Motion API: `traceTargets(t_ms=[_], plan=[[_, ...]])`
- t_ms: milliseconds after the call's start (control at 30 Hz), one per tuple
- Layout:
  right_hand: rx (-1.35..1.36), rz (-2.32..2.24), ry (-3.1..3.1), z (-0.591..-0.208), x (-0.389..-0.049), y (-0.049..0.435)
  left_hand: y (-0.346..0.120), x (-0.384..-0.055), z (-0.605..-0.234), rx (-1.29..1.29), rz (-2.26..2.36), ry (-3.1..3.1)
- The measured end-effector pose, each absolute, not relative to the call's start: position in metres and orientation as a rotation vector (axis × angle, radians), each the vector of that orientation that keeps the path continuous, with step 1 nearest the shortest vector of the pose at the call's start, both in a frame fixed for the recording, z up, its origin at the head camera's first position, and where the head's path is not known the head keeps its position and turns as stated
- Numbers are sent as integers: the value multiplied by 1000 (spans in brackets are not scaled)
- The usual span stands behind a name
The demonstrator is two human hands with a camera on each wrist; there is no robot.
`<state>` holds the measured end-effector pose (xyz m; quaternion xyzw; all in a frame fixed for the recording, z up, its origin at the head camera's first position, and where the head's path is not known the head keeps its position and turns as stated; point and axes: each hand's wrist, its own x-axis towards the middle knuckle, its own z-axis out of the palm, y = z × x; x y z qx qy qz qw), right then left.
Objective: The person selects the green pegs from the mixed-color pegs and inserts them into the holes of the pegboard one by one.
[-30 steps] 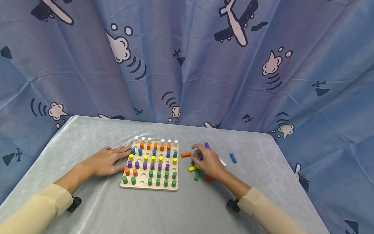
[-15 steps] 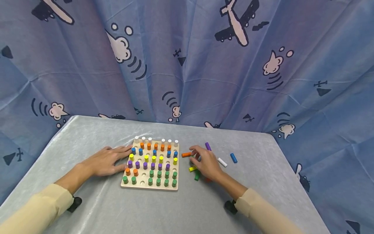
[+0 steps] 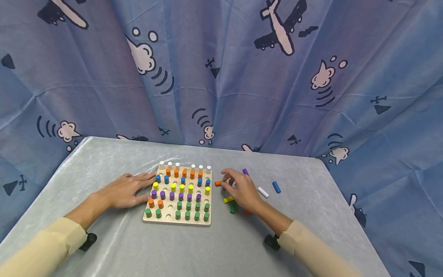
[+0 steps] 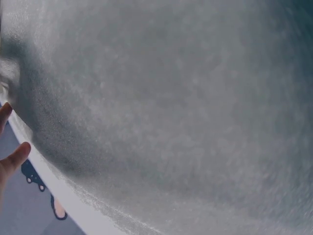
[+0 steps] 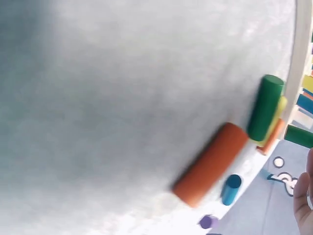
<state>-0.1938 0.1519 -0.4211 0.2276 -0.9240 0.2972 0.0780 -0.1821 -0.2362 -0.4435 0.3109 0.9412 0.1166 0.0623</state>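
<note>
A wooden pegboard (image 3: 188,222) stands on the table, with rows of white, orange, blue, yellow, purple and green pegs and a few bare holes. My left hand (image 3: 126,191) rests flat beside it, its straight fingers at the left edge. To the right of the board, my right hand (image 3: 243,190) pinches a green peg (image 5: 299,136) between thumb and fingers, raised off the table in the right wrist view. Just left of those fingertips lies an orange peg (image 3: 218,183). Under the hand are a yellow peg (image 3: 228,199), another green peg (image 3: 233,208) and a red-orange peg (image 3: 247,212).
Beyond the right hand lie a purple peg (image 3: 245,172), a white peg (image 3: 263,192) and a blue peg (image 3: 276,187). A grey cloth covers the table (image 3: 155,250). Behind its far edge hangs a blue curtain (image 3: 235,115) printed with airplanes.
My right hand has shifted left toward the board, now overlapping the orange peg's right end; the white peg has come into fuller view. The left hand and the board have kept their places.
</note>
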Motion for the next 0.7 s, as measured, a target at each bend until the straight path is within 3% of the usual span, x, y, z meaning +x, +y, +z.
traceTargets(t_ms=[700], plan=[[988,915,-2666,-377,-186,111,-237,-183,-443,938,339,2835]])
